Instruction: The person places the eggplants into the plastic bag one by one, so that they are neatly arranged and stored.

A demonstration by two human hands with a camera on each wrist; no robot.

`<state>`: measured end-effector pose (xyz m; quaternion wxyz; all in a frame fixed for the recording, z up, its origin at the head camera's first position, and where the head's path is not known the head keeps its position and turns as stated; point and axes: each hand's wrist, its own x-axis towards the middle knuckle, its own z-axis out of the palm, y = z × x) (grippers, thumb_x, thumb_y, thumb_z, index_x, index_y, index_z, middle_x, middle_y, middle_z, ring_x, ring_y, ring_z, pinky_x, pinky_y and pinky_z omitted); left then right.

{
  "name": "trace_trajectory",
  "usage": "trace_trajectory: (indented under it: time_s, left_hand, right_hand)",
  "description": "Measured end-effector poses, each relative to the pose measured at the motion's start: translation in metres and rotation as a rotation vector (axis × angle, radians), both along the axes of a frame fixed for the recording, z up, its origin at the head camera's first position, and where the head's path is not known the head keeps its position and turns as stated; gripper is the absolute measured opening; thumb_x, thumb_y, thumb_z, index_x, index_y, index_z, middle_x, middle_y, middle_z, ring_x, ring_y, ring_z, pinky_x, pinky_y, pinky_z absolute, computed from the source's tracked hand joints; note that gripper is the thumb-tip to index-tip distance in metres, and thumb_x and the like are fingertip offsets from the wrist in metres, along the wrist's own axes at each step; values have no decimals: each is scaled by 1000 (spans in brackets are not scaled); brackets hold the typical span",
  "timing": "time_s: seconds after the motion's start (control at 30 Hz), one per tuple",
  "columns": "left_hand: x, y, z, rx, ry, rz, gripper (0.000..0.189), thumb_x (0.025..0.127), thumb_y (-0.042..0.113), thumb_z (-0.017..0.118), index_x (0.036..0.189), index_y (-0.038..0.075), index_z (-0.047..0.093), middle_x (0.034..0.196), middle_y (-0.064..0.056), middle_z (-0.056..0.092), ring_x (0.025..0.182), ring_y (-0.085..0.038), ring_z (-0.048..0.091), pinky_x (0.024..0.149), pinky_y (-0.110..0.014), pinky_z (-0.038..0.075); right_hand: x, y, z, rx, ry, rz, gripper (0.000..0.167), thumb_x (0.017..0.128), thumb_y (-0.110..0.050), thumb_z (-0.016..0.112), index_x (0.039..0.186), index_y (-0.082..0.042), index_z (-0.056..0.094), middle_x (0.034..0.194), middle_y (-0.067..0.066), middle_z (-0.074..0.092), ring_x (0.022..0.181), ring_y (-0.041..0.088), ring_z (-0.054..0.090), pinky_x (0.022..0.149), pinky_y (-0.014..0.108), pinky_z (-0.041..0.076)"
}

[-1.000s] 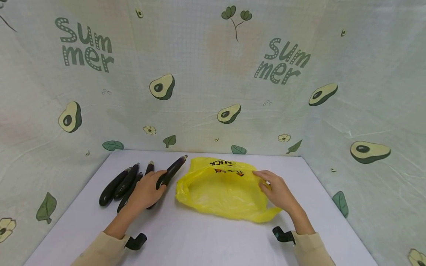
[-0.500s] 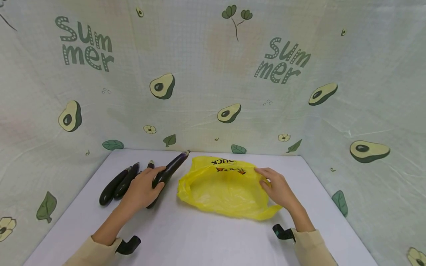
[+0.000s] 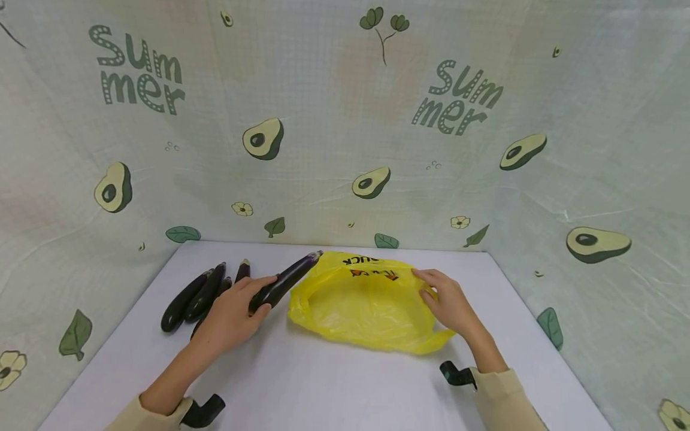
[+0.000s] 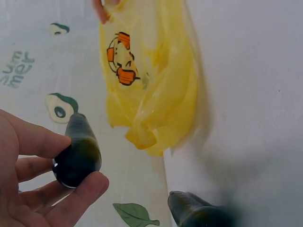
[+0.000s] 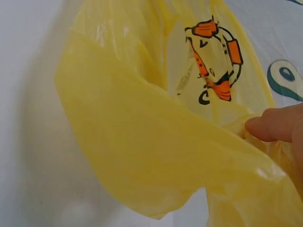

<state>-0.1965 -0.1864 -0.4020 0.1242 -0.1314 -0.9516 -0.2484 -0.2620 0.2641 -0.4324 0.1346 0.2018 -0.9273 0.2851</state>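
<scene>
In the head view my left hand [image 3: 234, 314] grips a long dark eggplant [image 3: 288, 280] between thumb and fingers, its stem end angled up to the right, overlapping the bag's left edge. The left wrist view looks along this eggplant [image 4: 79, 153], with thumb and fingertips around it. A yellow plastic bag [image 3: 356, 335] lies with its mouth spread toward me, printed with a duck figure. At its right rim my right hand [image 3: 450, 302] holds the plastic with bent fingers. The right wrist view shows one fingertip [image 5: 265, 125] against the bag [image 5: 128, 127]; the other fingers are hidden.
Several more eggplants [image 3: 185, 302] lie on the left of the white table [image 3: 334, 395], partly behind my left hand. A cloth [image 3: 323, 203] printed with avocados hangs behind and at both sides. Each sleeve cuff carries a black camera mount [image 3: 457, 375].
My left hand has picked one eggplant up from beside the others and carried it right, so its stem end now reaches the bag. The right hand stays at the bag's rim.
</scene>
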Motion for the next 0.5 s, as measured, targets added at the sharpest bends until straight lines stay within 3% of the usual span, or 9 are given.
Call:
trace_trajectory:
  time_s: [0.23,0.5]
  left_hand:
    - [5,6,-4,41,-29,-35,53,96,17,79,147,19,65,128,-10,68,91,-21,57,74,-35,53]
    - [7,21,-15,65,-73,-56,52,94,18,82,143,20,68,121,-3,68,78,-12,51,64,-26,45]
  right_hand:
    - [1,-2,1,-2,-8,-17,52,97,7,70,148,-1,61,138,19,66,120,39,67,98,55,57]
    - [-1,-3,0,-10,0,-29,52,96,7,70,147,-1,61,137,18,67,117,36,67,96,54,58]
